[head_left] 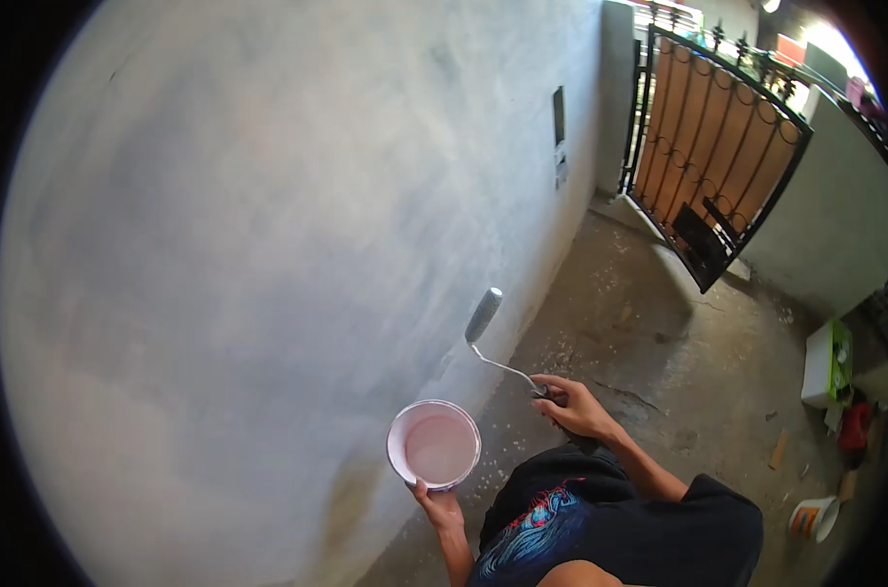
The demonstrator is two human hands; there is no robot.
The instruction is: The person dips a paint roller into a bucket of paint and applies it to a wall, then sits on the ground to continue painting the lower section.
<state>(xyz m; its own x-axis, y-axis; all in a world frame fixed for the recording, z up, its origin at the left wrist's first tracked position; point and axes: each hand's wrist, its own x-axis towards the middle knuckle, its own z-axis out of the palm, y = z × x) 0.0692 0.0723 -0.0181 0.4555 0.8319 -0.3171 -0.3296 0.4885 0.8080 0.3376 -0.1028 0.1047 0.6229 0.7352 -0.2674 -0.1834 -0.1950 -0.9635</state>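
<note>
We take the round tub (pixel 397 452) as our landmark: it stands out from the foot of the pale wall (pixel 268 245), its open mouth turned up toward us, with a pale pinkish liquid (pixel 439 450) inside that we judge to be paint. Our left hand (pixel 441 506) supports it on the side nearest our body, the thumb up at the rim and the other fingers mostly hidden beneath. Up and to the right of the tub is the roller (pixel 484 315), its sleeve raised at a slant before the wall; whether it touches the surface we cannot tell. Our right hand (pixel 576 406), also to the right of the tub, is wrapped around the dark handle (pixel 546 392), where the bent metal frame (pixel 504 365) comes out. We expect the roller to be light but top-heavy when loaded, the sleeve soft and wet, the frame stiff, so the handle is the sound place to grip, well clear of the nap. The tub should weigh more, with contents that slosh if tipped; its wall may turn slippery where wet, so a palm spread under the base with a thumb over the rim would serve best. Well off to the right of the tub, a small bucket (pixel 805 519) lies on the concrete floor (pixel 703 377).
</note>
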